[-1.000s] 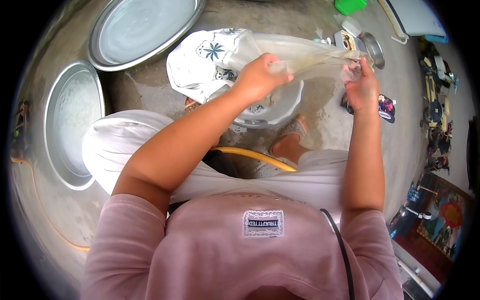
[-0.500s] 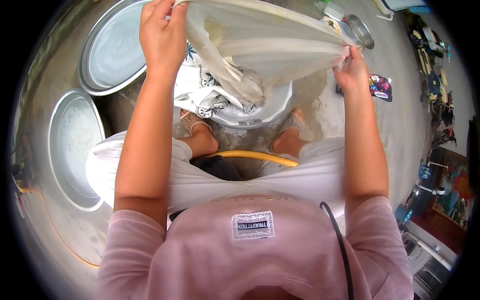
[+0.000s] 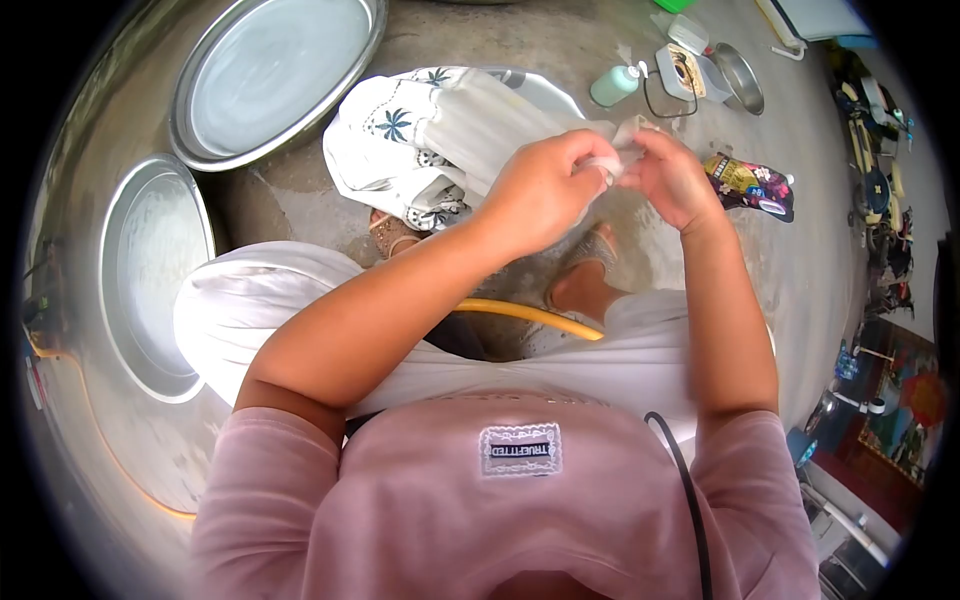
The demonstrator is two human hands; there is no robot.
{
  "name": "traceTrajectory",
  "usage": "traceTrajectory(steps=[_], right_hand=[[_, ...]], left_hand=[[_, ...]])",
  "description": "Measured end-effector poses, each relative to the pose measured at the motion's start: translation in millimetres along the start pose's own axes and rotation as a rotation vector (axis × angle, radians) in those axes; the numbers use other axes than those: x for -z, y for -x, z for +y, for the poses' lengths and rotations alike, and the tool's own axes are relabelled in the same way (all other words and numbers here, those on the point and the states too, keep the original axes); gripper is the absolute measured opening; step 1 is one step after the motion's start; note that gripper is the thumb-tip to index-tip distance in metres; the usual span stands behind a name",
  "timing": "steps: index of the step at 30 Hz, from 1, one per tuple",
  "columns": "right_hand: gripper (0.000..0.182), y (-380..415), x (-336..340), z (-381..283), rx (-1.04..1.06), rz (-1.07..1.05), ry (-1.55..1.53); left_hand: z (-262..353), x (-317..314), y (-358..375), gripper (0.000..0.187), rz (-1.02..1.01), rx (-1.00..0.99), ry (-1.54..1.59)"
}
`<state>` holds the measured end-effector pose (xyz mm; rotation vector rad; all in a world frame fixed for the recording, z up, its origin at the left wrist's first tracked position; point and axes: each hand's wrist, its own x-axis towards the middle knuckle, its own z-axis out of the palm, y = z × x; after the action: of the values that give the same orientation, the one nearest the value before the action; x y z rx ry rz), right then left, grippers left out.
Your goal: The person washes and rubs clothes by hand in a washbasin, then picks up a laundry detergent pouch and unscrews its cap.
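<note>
A thin off-white cloth [image 3: 490, 125] stretches up from a tub in front of me, gathered at its right end. My left hand [image 3: 540, 190] is closed around that bunched end. Close beside it, my right hand [image 3: 672, 180] pinches a corner of the same cloth between thumb and fingers. White fabric with dark blue leaf prints [image 3: 375, 125] hangs over the near left side of the tub. The tub's pale rim [image 3: 550, 92] shows behind the cloth; most of the tub is hidden.
Two metal basins [image 3: 185, 130] [image 3: 120, 300] lie at left. A pump bottle [image 3: 613, 86], a small container [image 3: 675, 75] and a metal bowl [image 3: 738, 78] stand at upper right. A dark floral pouch [image 3: 755, 188] lies by my right hand. A yellow hose [image 3: 530, 312] runs between my feet.
My hands were wide apart, holding the cloth spread out. They have come together at the right, with the left hand crossing over, and the cloth is now bunched and lower.
</note>
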<state>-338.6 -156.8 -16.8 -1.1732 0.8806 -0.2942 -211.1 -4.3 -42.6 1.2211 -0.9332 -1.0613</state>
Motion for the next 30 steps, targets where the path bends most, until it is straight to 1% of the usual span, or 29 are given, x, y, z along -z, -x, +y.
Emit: traceTrajectory(steps=[2, 3, 5, 6, 7, 8, 9, 11, 12, 13, 15, 16, 17, 19, 20, 22, 23, 25, 26, 28, 29, 30], right_hand=[[0.030, 4.8, -8.6, 17.6, -0.166, -0.243, -0.143], [0.030, 8.1, -11.3, 21.3, -0.168, -0.244, -0.146], [0.022, 13.6, -17.7, 22.9, -0.269, -0.281, -0.226], [0.021, 10.2, -12.0, 23.4, -0.217, -0.224, -0.231], [0.021, 7.1, -7.5, 23.5, -0.217, -0.226, -0.231], [0.024, 4.0, -3.4, 23.5, -0.105, -0.043, -0.242], [0.027, -0.6, 2.7, 22.7, 0.008, 0.139, -0.250], [0.030, -7.1, 13.1, 10.4, 0.021, 0.134, -0.300], [0.028, -9.1, 17.5, 5.1, 0.073, 0.206, -0.330], [0.026, -9.1, 17.9, 0.5, 0.125, 0.280, -0.360], [0.025, -11.1, 31.9, -3.0, 0.132, 0.250, -0.377], [0.024, -11.9, 35.7, -3.8, 0.140, 0.225, -0.396], [0.024, -9.8, 31.8, -5.6, 0.138, 0.223, -0.395], [0.023, -3.7, 23.9, -9.8, 0.162, 0.283, -0.336], [0.023, -3.8, 22.6, -9.2, 0.161, 0.281, -0.335], [0.023, -3.8, 18.6, -8.1, 0.057, 0.227, -0.304], [0.023, -2.6, 15.1, -7.6, 0.056, 0.225, -0.304], [0.023, 2.8, 3.4, -5.8, -0.036, 0.161, -0.250], [0.026, 7.7, -5.3, -5.3, -0.076, 0.109, -0.202], [0.029, 19.4, -23.7, 2.1, -0.169, -0.062, -0.141], [0.030, 24.6, -32.8, 9.2, -0.251, -0.129, -0.048], [0.032, 30.5, -42.1, 18.0, -0.332, -0.196, 0.046]], left_hand=[[-11.7, -10.8, 3.8, 0.016, 0.048, -0.013, -0.027], [-17.6, -13.9, 4.6, 0.016, 0.049, -0.010, -0.028], [-20.2, -18.3, 6.3, 0.017, 0.007, 0.039, -0.056], [-21.1, -21.5, 8.7, 0.017, 0.008, 0.041, -0.057], [-20.6, -25.2, 11.8, 0.018, -0.006, -0.029, -0.119], [-20.6, -28.4, 13.9, 0.019, -0.020, -0.098, -0.180], [-23.1, -30.9, 14.4, 0.019, -0.018, -0.099, -0.182], [-35.2, -36.8, 17.1, 0.019, -0.172, 0.010, 0.042], [-41.4, -39.2, 18.4, 0.018, -0.207, 0.036, 0.032], [-47.2, -38.7, 18.9, 0.018, -0.203, 0.036, 0.032], [-59.3, -33.9, 16.9, 0.017, -0.153, 0.146, -0.078], [-69.4, -28.0, 12.9, 0.021, -0.128, 0.247, -0.087], [-82.9, -21.8, 9.8, 0.021, -0.125, 0.248, -0.086], [-107.3, -9.2, 5.1, 0.035, 0.193, 0.595, 0.180], [-113.9, -2.3, 4.7, 0.035, 0.196, 0.594, 0.181], [-119.1, 8.5, 5.3, 0.061, 0.395, 0.776, 0.277], [-117.9, 8.3, 6.0, 0.061, 0.397, 0.776, 0.278], [-112.5, 5.8, 8.7, 0.086, 0.291, 0.711, 0.389], [-107.6, 3.3, 8.0, 0.086, 0.295, 0.712, 0.390], [-100.4, -2.2, 4.8, 0.099, 0.099, 0.594, 0.848], [-101.5, -0.2, 1.5, 0.099, 0.104, 0.594, 0.849], [-102.4, 3.5, -4.6, 0.101, 0.026, 0.506, 0.955]])
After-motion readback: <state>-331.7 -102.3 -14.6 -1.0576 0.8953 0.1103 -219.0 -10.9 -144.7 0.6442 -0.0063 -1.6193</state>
